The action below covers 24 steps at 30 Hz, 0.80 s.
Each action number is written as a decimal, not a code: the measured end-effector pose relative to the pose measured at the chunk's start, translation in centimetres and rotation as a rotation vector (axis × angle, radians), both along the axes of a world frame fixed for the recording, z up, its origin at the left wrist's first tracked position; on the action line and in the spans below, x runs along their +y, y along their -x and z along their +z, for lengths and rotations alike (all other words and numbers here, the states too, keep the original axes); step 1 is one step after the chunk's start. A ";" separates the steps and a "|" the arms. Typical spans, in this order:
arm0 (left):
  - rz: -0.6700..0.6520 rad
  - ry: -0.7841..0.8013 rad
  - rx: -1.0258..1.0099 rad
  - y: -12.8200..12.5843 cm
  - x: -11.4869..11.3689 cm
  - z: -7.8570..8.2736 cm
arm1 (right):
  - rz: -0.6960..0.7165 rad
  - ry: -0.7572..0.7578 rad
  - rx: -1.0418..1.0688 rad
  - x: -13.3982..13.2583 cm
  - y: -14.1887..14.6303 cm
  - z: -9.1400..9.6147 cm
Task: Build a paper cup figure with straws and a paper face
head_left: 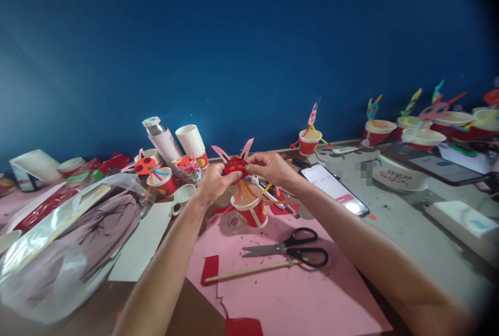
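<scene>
Between my two hands is a red paper rabbit head (236,162) with pink ears and black lashes. Paper strips run down from it into a red and white paper cup (252,212). My left hand (214,182) pinches the head's left side, thumb in front. On its right side, the fingertips of my right hand (273,168) close on the edge. Below the cup, black-handled scissors (286,247) and a thin wooden stick (249,272) lie on a pink paper sheet (312,299). A roll of clear tape (234,221) sits beside the cup.
A lit phone (333,189) lies to the right. Several finished cup figures (423,137) stand at the far right, another (311,141) by the blue wall. Stacked cups (191,143), a thermos (161,141), a mug (182,199) and a plastic bag (50,284) are at the left.
</scene>
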State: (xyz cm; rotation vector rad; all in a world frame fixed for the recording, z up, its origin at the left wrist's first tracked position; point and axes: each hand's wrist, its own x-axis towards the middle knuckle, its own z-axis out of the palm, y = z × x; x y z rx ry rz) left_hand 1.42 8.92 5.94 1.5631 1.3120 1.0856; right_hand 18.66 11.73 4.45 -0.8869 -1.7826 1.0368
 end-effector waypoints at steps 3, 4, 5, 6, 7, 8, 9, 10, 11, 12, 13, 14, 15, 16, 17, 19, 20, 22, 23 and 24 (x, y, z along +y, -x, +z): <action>-0.040 -0.019 0.031 0.1 0.2 -0.3 | -0.024 -0.044 -0.024 0.0 0.0 0.0; -0.055 -0.028 0.033 0.1 0.2 -0.4 | -0.030 -0.055 -0.026 -0.1 -0.1 0.0; -0.063 -0.034 0.034 0.1 0.3 -0.5 | -0.037 -0.063 -0.024 -0.1 -0.1 -0.1; -0.062 -0.036 0.037 0.1 0.3 -0.5 | -0.041 -0.066 -0.021 -0.1 -0.1 -0.1; -0.052 -0.034 0.041 0.1 0.3 -0.5 | -0.043 -0.065 -0.015 -0.1 -0.1 -0.1; -0.035 -0.028 0.044 0.1 0.3 -0.5 | -0.040 -0.060 -0.004 -0.2 0.0 -0.2; -0.020 -0.020 0.043 0.1 0.3 -0.4 | -0.032 -0.049 0.014 -0.2 0.0 -0.2; -0.012 -0.013 0.035 0.1 0.2 -0.4 | -0.020 -0.033 0.039 -0.2 0.0 -0.2; -0.010 -0.007 0.022 0.1 0.2 -0.3 | -0.009 -0.016 0.070 -0.2 0.0 -0.1; -0.009 -0.004 0.007 0.1 0.1 -0.2 | -0.001 0.000 0.099 -0.2 0.0 0.0; -0.005 -0.001 -0.006 0.1 0.1 -0.1 | 0.001 0.010 0.121 -0.2 0.0 0.0; 0.001 0.002 -0.017 0.1 0.0 0.0 | -0.002 0.016 0.129 -0.2 -0.1 0.1; 0.010 0.005 -0.026 0.2 0.0 0.1 | -0.007 0.018 0.123 -0.1 -0.1 0.2; 0.019 0.009 -0.033 0.2 0.0 0.1 | -0.010 0.018 0.102 -0.1 -0.2 0.2; 0.023 0.014 -0.034 0.3 0.1 0.1 | -0.009 0.016 0.070 -0.1 -0.2 0.2; 0.017 0.025 -0.018 0.3 0.2 -0.1 | 0.004 0.013 -0.008 0.0 -0.3 0.1; 0.017 0.029 0.001 0.3 0.2 -0.2 | 0.004 0.006 -0.049 -0.1 -0.3 0.0; 0.023 0.035 0.037 0.3 0.3 -0.3 | -0.013 -0.022 -0.124 -0.2 -0.3 -0.1; 0.023 0.040 0.043 0.2 0.3 -0.3 | -0.027 -0.038 -0.151 -0.2 -0.3 -0.1; 0.018 0.048 0.037 0.2 0.3 -0.3 | -0.040 -0.052 -0.171 -0.3 -0.3 -0.1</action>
